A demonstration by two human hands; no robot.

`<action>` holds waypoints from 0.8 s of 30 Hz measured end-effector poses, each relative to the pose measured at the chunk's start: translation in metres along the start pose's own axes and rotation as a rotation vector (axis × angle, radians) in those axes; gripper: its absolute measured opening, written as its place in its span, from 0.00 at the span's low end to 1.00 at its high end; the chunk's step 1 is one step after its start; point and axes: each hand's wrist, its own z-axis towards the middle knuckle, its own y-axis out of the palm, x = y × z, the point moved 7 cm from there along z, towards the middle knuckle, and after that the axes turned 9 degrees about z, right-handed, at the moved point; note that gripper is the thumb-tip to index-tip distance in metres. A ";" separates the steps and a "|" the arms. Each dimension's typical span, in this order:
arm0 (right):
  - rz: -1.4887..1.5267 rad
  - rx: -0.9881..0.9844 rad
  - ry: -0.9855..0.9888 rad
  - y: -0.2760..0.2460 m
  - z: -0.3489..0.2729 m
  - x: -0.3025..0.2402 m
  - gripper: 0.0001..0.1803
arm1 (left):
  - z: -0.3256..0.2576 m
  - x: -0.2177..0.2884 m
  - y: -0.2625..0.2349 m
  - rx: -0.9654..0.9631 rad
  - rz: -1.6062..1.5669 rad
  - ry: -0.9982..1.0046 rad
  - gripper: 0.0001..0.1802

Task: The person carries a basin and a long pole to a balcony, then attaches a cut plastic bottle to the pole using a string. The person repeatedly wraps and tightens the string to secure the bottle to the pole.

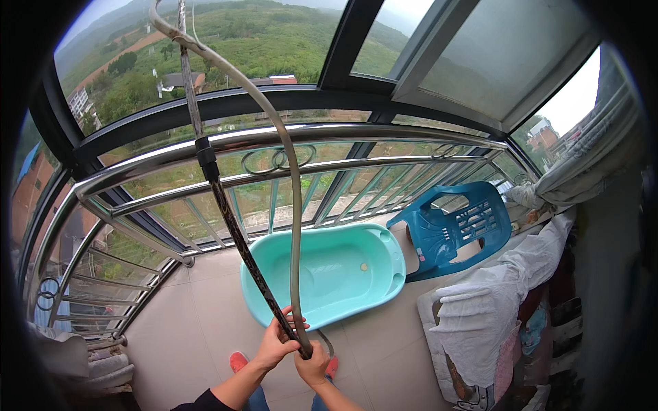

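Head view, hidden: pole (238,236) top cut off by upper edge; foot lost at right hand (313,365); left hand's (274,344) fingers partly behind pole and hose (295,205).
Pole axis: from hands steeply up, leaning left, past railing (343,131).
Left hand: against pole; firmness of grip cannot be told.
Right hand: closed around hose.
Turquoise tub (322,279): beyond hands, small pale round spot (364,267) on its base.
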 end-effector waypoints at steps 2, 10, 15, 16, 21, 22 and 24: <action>0.064 0.025 -0.066 -0.025 0.020 -0.014 0.12 | 0.011 0.017 0.031 0.263 0.053 -0.042 0.31; 0.424 -0.605 -0.226 -0.109 0.088 0.027 0.35 | 0.026 0.030 0.089 0.810 0.137 0.280 0.09; 0.402 -0.067 0.497 -0.197 0.189 0.211 0.30 | 0.044 0.043 0.101 0.931 0.186 0.312 0.11; 0.303 0.034 0.651 -0.221 0.205 0.257 0.30 | 0.049 0.041 0.103 0.966 0.191 0.271 0.10; 0.019 0.273 0.898 -0.332 0.274 0.427 0.32 | 0.098 0.019 0.133 0.875 0.059 0.375 0.09; -0.014 0.279 0.927 -0.351 0.283 0.458 0.33 | 0.109 0.014 0.133 0.916 0.072 0.365 0.09; 0.044 0.299 0.964 -0.386 0.302 0.515 0.34 | 0.114 0.010 0.127 1.054 0.104 0.331 0.09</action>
